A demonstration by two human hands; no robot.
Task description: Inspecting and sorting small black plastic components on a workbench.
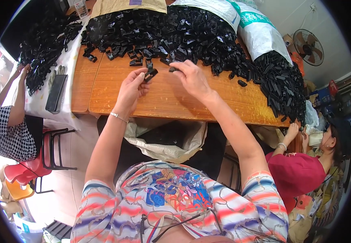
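Note:
Over the wooden table (171, 97), my left hand (131, 87) pinches a black plastic clip-like part (150, 75) between thumb and fingers. Slightly to its right, my right hand (195, 80) is closed on a small black plastic piece (174, 69), mostly covered by the fingertips. The two hands are apart. Just beyond them lies a heap of black plastic parts (123, 34), with another heap of black parts (202, 36) beside it. Between the table edge and my lap, an open woven sack (163, 153) shows a dark inside.
Sacks (260, 32) spill parts at the back, and long black pieces (281, 87) cover the right end. A person in red (297, 172) works at right, another in a checked top (7, 129) at left, near a dark case (56, 93). A fan (308, 46) stands back right.

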